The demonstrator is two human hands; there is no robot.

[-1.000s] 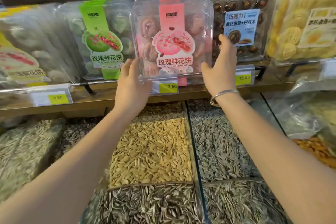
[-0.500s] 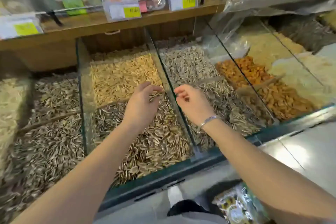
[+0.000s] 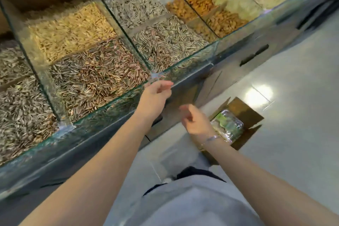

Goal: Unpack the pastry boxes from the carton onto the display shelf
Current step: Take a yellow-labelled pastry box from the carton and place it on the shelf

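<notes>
Below, pastry box (image 3: pixel 227 126) flat in carton (image 3: pixel 245 113), long axis diagonal.

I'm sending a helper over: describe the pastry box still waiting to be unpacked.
Below the glass seed bins, an open brown carton sits on the pale floor. Inside lies a clear plastic pastry box with green contents, the only packaged item down there.

Glass bins (image 3: pixel 183 71) overhang left of open carton (image 3: pixel 244 113).
</notes>
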